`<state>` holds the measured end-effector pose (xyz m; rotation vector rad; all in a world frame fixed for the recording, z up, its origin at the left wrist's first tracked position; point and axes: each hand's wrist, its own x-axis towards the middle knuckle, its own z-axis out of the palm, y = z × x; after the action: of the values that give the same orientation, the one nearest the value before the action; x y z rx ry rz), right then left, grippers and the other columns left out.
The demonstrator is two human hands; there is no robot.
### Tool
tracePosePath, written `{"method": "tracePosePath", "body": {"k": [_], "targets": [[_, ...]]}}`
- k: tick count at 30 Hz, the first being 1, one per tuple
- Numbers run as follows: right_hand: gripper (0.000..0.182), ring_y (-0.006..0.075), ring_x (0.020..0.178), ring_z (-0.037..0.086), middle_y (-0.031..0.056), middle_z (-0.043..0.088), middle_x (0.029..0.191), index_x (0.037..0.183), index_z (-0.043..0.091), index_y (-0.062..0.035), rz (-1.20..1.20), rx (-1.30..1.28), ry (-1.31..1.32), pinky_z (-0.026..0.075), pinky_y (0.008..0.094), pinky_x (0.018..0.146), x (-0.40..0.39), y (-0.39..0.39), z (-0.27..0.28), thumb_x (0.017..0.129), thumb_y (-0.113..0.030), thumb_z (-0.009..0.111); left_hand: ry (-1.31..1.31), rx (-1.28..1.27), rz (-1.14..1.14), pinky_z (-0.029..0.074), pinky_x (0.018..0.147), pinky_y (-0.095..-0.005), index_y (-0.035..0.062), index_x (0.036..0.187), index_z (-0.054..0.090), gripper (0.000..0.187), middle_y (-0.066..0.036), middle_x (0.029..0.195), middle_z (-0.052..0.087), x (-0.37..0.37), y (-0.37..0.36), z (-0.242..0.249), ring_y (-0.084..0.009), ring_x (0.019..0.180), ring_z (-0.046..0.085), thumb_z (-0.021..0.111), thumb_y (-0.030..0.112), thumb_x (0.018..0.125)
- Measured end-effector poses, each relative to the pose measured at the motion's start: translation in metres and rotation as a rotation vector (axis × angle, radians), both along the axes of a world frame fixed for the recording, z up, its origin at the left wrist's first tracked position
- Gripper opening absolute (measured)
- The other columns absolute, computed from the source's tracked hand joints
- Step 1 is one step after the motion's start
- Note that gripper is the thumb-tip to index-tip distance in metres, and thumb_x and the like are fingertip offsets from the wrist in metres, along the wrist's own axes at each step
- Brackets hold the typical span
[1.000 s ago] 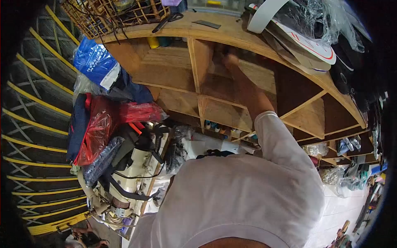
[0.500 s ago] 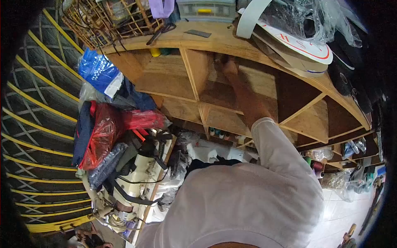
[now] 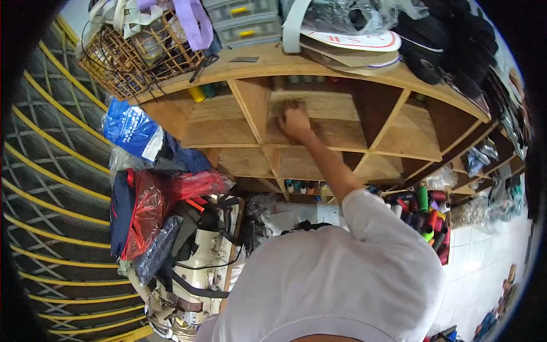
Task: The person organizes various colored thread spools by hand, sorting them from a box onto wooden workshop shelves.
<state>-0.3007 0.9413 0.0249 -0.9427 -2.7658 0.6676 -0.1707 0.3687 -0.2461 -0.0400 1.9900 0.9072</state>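
Observation:
My right hand (image 3: 295, 122) reaches into a middle compartment of the wooden shelf (image 3: 245, 111), over its board. Its fingers look curled together and are slightly blurred, with something dark at their tips that I cannot make out. Behind it, at the back of the compartment, several thread spools (image 3: 305, 79) stand partly hidden under the top board. A yellow spool (image 3: 197, 94) sits in the compartment to the left. My left hand is out of view.
Atop the shelf are a wicker basket (image 3: 137, 57), scissors (image 3: 203, 67), plastic drawers (image 3: 245, 28) and visor-shaped pieces (image 3: 353, 43). A sewing machine (image 3: 199, 256) stands at left beside bagged cloth (image 3: 149, 211). Coloured thread cones (image 3: 423, 199) are at right.
My right hand has drawn back from deep in the compartment toward its front, and more of it shows. The view has shifted, bringing the thread cones at right into sight.

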Motion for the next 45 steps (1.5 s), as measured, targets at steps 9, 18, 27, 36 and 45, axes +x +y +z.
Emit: {"method": "tracePosePath", "body": {"k": [9,18,27,36,45], "targets": [[0.036,0.0373,0.124,0.049,0.0184,0.059,0.127,0.113,0.065,-0.0051,0.005,0.529,0.462,0.036,0.0481,0.109,0.169,-0.112,-0.034,0.079,-0.018,0.065,0.033,0.017,-0.345,0.049,0.079,-0.0373,0.0123,0.117,0.061,0.036,-0.004,0.104,0.064,-0.068,0.023,-0.009,-0.022,0.092,0.061,0.058,0.039,0.092],[0.01,0.0228,0.075,0.071,0.0142,0.071,0.084,0.089,0.069,0.0,-0.602,-0.302,0.358,0.056,0.0328,0.072,0.446,-0.257,-0.151,0.08,-0.005,0.066,-0.037,-0.015,-0.715,0.049,0.078,-0.0371,0.0129,0.119,0.06,0.037,-0.004,0.106,0.064,-0.07,0.051,-0.04,-0.0214,0.093,0.061,0.058,0.039,0.093],[0.01,0.0197,0.072,0.07,0.0108,0.07,0.078,0.089,0.067,0.0002,-0.737,-0.335,0.475,0.055,0.0316,0.068,0.509,-0.286,-0.129,0.082,-0.006,0.066,-0.103,0.002,-0.982,0.049,0.078,-0.037,0.0136,0.121,0.059,0.038,-0.003,0.107,0.064,0.008,0.083,-0.047,-0.0209,0.094,0.061,0.058,0.04,0.093],[0.013,0.0165,0.069,0.066,0.0081,0.067,0.078,0.092,0.067,0.0005,-0.596,-0.297,0.499,0.053,0.0293,0.066,0.568,-0.234,-0.104,0.081,-0.005,0.065,-0.136,0.222,-0.792,0.049,0.078,-0.0369,0.0142,0.123,0.058,0.039,-0.003,0.108,0.064,0.097,0.175,-0.027,-0.0203,0.095,0.06,0.058,0.04,0.093],[0.013,0.0264,0.073,0.066,0.0128,0.066,0.079,0.086,0.064,-0.0017,-0.86,-0.312,0.658,0.052,0.0345,0.069,0.673,-0.193,-0.106,0.074,-0.005,0.066,-0.003,0.512,-0.836,0.049,0.066,-0.0282,0.0108,0.124,0.055,0.032,-0.005,0.099,0.062,0.249,0.329,0.104,-0.015,0.086,0.062,0.057,0.026,0.096]]}}
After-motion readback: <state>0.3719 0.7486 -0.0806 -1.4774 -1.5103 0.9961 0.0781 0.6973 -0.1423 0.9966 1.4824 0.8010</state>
